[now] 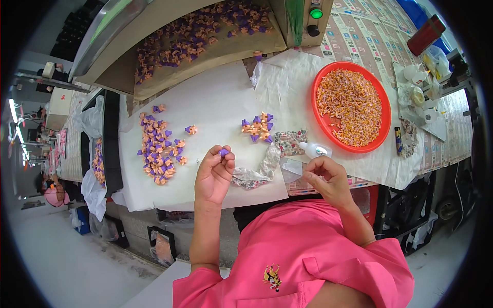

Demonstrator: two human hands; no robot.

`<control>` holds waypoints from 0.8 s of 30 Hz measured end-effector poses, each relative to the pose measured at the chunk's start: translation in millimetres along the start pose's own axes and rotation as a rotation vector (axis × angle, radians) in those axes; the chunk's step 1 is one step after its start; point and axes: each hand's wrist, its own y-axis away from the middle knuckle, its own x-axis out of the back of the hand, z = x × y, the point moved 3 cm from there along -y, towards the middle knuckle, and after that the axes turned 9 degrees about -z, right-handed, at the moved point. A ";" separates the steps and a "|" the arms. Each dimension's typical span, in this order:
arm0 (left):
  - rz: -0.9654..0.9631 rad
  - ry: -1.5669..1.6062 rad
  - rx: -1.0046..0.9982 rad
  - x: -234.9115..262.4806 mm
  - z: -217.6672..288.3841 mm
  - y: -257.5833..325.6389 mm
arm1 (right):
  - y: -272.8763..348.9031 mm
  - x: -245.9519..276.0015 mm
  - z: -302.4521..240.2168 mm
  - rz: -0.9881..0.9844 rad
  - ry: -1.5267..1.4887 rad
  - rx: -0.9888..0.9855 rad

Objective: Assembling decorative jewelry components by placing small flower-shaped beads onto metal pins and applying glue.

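Note:
Between the fingertips of my left hand (213,177) is a small purple piece (223,152), pinched above the white sheet. My right hand (331,180) is closed, thumb against fingers; whatever it may grip is too small to make out. Just beyond that hand lies a small white squeeze bottle (317,150) on its side, with a clear plastic scrap (292,169) beside the fingers. A floral cloth strip (263,171) curves across the sheet between my hands. Small peach-and-purple figures lie in a large pile (159,149) at left and a smaller cluster (258,127) ahead.
At right stands a round red tray (386,114) full of tiny orange, yellow and pinkish pieces. A machine (205,65) at the back holds many more purple-and-peach figures, beside a lit green button (316,14). Farther right are white bottles (415,73) and a dark red container (426,35).

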 end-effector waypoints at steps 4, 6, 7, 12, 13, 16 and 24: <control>0.048 -0.071 -0.029 3.6 2.3 -6.2 | -0.1 3.5 -1.2 0.042 -0.011 0.055; 0.067 -0.193 -0.065 8.7 5.5 -10.7 | 1.3 6.4 -0.7 0.049 -0.013 0.054; 0.137 -0.572 -0.157 12.4 11.3 -12.6 | 2.2 8.0 -0.2 0.053 -0.013 0.052; 0.234 -1.597 -0.469 12.1 36.7 -19.9 | 5.8 17.8 1.2 0.068 0.005 0.029; 0.219 -1.789 -0.495 10.9 40.1 -19.7 | 6.8 19.4 1.7 0.071 -0.007 0.020; 0.217 -1.939 -0.473 8.6 43.1 -18.7 | 9.3 26.0 4.0 0.071 -0.011 -0.007; 0.242 -2.002 -0.602 -1.8 35.2 -14.2 | -4.3 39.8 -13.9 0.405 0.707 0.307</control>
